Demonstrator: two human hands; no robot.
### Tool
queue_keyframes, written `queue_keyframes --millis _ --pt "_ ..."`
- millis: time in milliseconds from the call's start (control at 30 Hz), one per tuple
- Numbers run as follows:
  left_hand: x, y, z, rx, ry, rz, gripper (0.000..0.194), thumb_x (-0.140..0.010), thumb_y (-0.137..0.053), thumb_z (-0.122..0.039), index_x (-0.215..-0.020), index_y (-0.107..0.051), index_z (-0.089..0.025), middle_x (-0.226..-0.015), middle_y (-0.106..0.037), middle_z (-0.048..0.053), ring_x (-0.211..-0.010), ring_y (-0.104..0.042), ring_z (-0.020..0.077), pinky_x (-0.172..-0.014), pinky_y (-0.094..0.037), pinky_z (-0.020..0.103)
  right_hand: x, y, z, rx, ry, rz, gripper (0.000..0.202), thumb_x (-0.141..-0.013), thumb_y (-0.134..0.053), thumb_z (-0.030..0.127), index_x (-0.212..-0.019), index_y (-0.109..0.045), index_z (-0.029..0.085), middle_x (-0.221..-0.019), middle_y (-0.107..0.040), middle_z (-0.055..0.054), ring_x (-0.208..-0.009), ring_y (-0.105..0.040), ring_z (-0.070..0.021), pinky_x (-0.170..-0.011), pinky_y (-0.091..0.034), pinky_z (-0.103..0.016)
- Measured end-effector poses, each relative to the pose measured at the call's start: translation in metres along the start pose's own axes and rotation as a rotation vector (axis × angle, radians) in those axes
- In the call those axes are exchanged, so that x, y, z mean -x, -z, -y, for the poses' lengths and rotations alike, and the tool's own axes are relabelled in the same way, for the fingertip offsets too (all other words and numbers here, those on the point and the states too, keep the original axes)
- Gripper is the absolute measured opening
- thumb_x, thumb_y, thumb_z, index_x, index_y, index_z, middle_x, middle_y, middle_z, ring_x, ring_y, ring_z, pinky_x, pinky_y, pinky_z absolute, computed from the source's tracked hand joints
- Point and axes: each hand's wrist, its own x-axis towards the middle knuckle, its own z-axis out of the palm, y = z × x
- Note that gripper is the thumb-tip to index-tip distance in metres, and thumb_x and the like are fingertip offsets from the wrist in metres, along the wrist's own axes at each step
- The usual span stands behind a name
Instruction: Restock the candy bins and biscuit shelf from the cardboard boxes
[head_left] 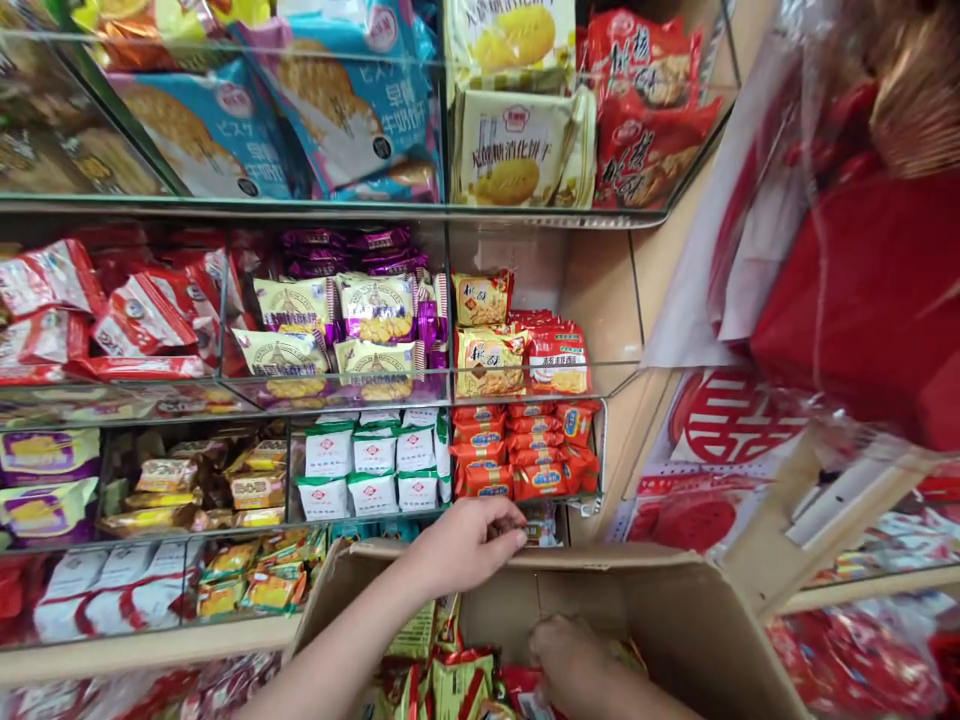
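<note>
My left hand (476, 545) reaches over the back rim of an open cardboard box (675, 590), in front of the lowest shelf. Its fingers curl toward the thumb; whatever lies between them is hidden. Inside the box is my right hand (570, 650), slightly blurred, with fingers bent down beside a red packet (525, 690). I cannot make out what it grips. Yellow-green and red snack packets (461, 685) lie in the box to its left. Just beyond my left hand, partly covered, are small clear-wrapped packets (541, 525) in a shelf compartment.
Stacked orange-red packets (544, 455) and white-green packets (373, 460) fill compartments above the box. Glass dividers and shelf edges (330, 208) cross the view. At right, a red bag in clear plastic (862, 300) hangs near a wooden side panel (600, 300).
</note>
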Motion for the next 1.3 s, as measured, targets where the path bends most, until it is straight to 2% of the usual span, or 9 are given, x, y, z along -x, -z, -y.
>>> queue_keyframes --millis 133,267,467,633,733,867,1000,1167,1300 --pt "-0.001 0.008 0.001 0.421 0.043 0.090 0.041 -0.083 -0.040 -0.047 -0.096 -0.057 -0.012 -0.087 -0.062 0.008 -0.072 -0.056 0.0134 -0.066 -0.042 0.025 0.041 0.063 0.005 -0.068 0.114 -0.108 0.010 -0.069 -0.059 0.021 -0.060 -0.062 0.021 -0.072 -0.067 0.000 -0.072 -0.062 -0.0191 -0.063 -0.044 -0.029" --pt "0.003 0.018 0.002 0.786 -0.032 0.210 0.057 -0.079 -0.038 -0.060 -0.110 -0.051 -0.013 -0.106 -0.058 0.012 -0.090 -0.056 0.0179 -0.079 -0.042 0.031 0.058 0.112 0.005 -0.622 0.221 -0.343 0.022 -0.077 -0.052 0.038 -0.069 -0.061 0.020 -0.062 -0.060 0.003 -0.059 -0.054 -0.0123 -0.054 -0.041 -0.023" --pt "0.003 0.013 0.001 0.789 0.072 0.126 0.048 -0.065 -0.069 -0.039 -0.102 -0.052 -0.013 -0.084 -0.061 0.004 -0.067 -0.057 0.0114 -0.063 -0.047 0.025 0.027 0.097 -0.004 -1.044 0.104 -0.602 0.021 -0.070 -0.060 0.039 -0.075 -0.063 0.019 -0.063 -0.064 0.001 -0.048 -0.055 -0.0112 -0.048 -0.049 -0.023" --pt "0.001 0.012 -0.001 0.864 0.051 -0.040 0.044 -0.066 -0.069 -0.034 -0.101 -0.051 -0.015 -0.089 -0.060 0.004 -0.074 -0.058 0.0125 -0.065 -0.050 0.026 0.031 0.082 -0.002 -0.566 0.275 -1.043 0.015 -0.076 -0.056 0.018 -0.086 -0.065 0.025 -0.079 -0.067 -0.003 -0.070 -0.063 -0.0174 -0.064 -0.053 -0.031" --pt "0.003 0.017 -0.002 1.029 0.075 0.065 0.045 -0.075 -0.057 -0.045 -0.110 -0.047 -0.018 -0.098 -0.058 0.007 -0.085 -0.059 0.0164 -0.076 -0.048 0.033 0.035 0.074 -0.001 -0.232 0.513 -1.210 0.041 -0.073 -0.052 0.001 -0.103 -0.059 0.028 -0.097 -0.062 -0.006 -0.093 -0.058 -0.0196 -0.079 -0.050 -0.036" --pt "0.002 0.018 0.000 1.059 0.113 0.013 0.043 -0.072 -0.064 -0.034 -0.108 -0.047 -0.019 -0.100 -0.058 0.007 -0.083 -0.059 0.0154 -0.069 -0.049 0.028 0.033 0.061 -0.001 -0.177 0.614 -1.094 0.049 -0.071 -0.051 -0.002 -0.110 -0.053 0.028 -0.116 -0.050 -0.009 -0.112 -0.046 -0.0230 -0.090 -0.044 -0.043" --pt "-0.001 0.014 0.004 1.041 0.054 -0.062 0.043 -0.071 -0.066 -0.024 -0.108 -0.045 -0.018 -0.110 -0.055 0.009 -0.085 -0.058 0.0154 -0.068 -0.050 0.027 0.028 0.056 0.006 -0.715 0.417 -0.900 0.032 -0.078 -0.049 0.013 -0.107 -0.049 0.027 -0.135 -0.034 -0.009 -0.123 -0.036 -0.0249 -0.095 -0.040 -0.046" --pt "0.000 0.012 0.005 1.033 -0.011 -0.050 0.042 -0.071 -0.066 -0.019 -0.108 -0.046 -0.015 -0.110 -0.055 0.009 -0.084 -0.058 0.0134 -0.072 -0.048 0.026 0.020 0.056 0.016 -1.197 0.220 -0.635 0.046 -0.077 -0.055 0.030 -0.118 -0.035 0.022 -0.112 -0.059 -0.011 -0.097 -0.059 -0.0200 -0.081 -0.052 -0.034" --pt "0.000 0.015 0.006 1.076 0.034 -0.105 0.032 -0.077 -0.059 -0.029 -0.104 -0.048 -0.015 -0.097 -0.060 0.008 -0.078 -0.059 0.0129 -0.065 -0.047 0.023 0.030 0.080 0.012 -1.002 0.225 -0.780 0.037 -0.077 -0.055 0.031 -0.111 -0.043 0.022 -0.110 -0.060 -0.010 -0.093 -0.060 -0.0205 -0.077 -0.053 -0.033"
